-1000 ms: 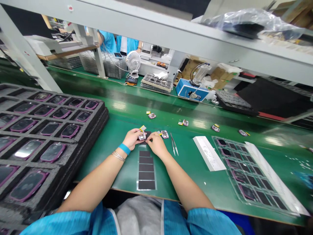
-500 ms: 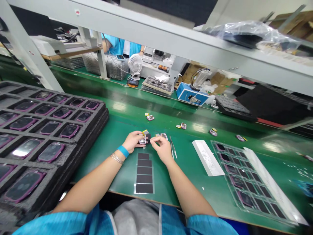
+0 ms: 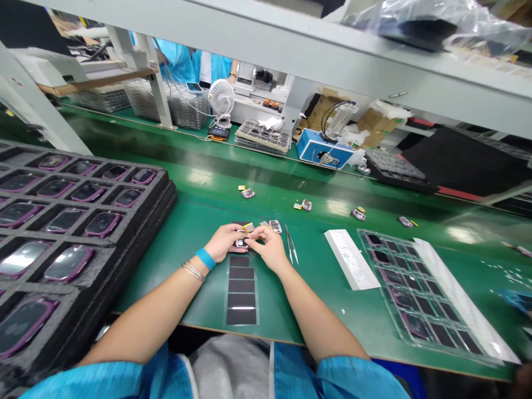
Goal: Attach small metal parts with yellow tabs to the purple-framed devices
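The small silver module [image 3: 241, 243] is held over the desk [image 3: 328, 316], between the left hand [image 3: 223, 241] and the right hand [image 3: 269, 248]. The hands are close together, with the left gripping the module and the right fingertips [image 3: 254, 236] pinching at it from the other side. A yellow tab [image 3: 249, 227] shows at its 12 o'clock. A second module [image 3: 275, 226] lies just past the right hand at 1 o'clock, and tweezers [image 3: 291, 245] lie beside that hand at 3 o'clock. At 6 o'clock runs a column of black pads [image 3: 241, 290] on a backing sheet. Farther out at 9 o'clock, a foam tray [image 3: 164, 194] holds rows of pink-rimmed panels [image 3: 102, 224]. At 3 o'clock lie a white card [image 3: 351, 259] and then a clear tray [image 3: 409, 302] of dark panels. More modules [image 3: 306, 205] are spread across the desk from 12 to 2 o'clock.
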`<state>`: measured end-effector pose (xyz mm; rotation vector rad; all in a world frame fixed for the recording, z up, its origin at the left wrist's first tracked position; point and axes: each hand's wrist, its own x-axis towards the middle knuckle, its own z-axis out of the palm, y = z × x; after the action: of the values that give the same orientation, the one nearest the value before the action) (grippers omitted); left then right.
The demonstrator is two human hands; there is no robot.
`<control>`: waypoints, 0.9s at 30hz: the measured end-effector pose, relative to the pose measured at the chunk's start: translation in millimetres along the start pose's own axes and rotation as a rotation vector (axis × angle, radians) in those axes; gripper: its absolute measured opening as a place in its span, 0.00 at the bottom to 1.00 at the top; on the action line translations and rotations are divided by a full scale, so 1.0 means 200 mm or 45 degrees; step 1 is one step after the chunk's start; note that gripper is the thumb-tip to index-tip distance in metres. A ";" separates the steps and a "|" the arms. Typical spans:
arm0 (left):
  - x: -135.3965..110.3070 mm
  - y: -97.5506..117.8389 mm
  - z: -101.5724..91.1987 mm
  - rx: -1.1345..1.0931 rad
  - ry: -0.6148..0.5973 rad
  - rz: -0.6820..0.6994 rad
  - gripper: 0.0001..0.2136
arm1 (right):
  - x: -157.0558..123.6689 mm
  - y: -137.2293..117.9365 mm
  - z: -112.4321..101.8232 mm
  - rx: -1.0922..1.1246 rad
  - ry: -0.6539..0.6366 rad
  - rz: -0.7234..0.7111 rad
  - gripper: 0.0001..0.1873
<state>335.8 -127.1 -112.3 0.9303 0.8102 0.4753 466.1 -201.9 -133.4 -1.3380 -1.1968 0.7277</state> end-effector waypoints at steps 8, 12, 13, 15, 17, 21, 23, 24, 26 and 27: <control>-0.01 0.01 0.00 -0.034 0.011 0.006 0.05 | -0.04 -0.05 0.02 -0.426 0.050 -0.244 0.03; -0.01 0.00 0.00 -0.035 -0.041 -0.019 0.07 | -0.02 -0.03 -0.01 -0.432 0.192 -0.171 0.18; -0.01 0.00 0.00 -0.029 -0.060 -0.035 0.08 | -0.01 -0.01 -0.01 -0.327 0.166 -0.092 0.20; -0.01 -0.01 -0.01 -0.029 -0.104 -0.058 0.08 | 0.01 0.02 -0.03 -0.119 0.083 0.036 0.15; -0.01 0.00 -0.01 -0.059 -0.182 -0.074 0.09 | 0.02 0.03 -0.04 -0.056 0.068 0.059 0.12; -0.01 0.00 -0.02 -0.087 -0.374 -0.087 0.16 | 0.00 -0.01 -0.04 -0.231 0.195 -0.082 0.10; -0.01 -0.01 -0.01 -0.047 -0.349 -0.052 0.15 | -0.02 -0.03 -0.03 -0.290 0.209 -0.124 0.09; -0.01 -0.02 -0.01 -0.027 -0.307 -0.035 0.13 | -0.03 -0.04 -0.03 -0.322 0.211 -0.155 0.08; -0.01 -0.02 0.00 -0.025 -0.225 -0.023 0.10 | -0.04 -0.05 -0.02 -0.432 0.206 -0.271 0.07; 0.00 -0.02 0.00 -0.060 -0.201 -0.032 0.10 | -0.04 -0.05 -0.01 -0.509 0.188 -0.344 0.07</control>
<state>335.0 -129.8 -116.2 0.9014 0.6644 0.3923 463.9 -212.1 -124.2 -1.4847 -1.4152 0.1969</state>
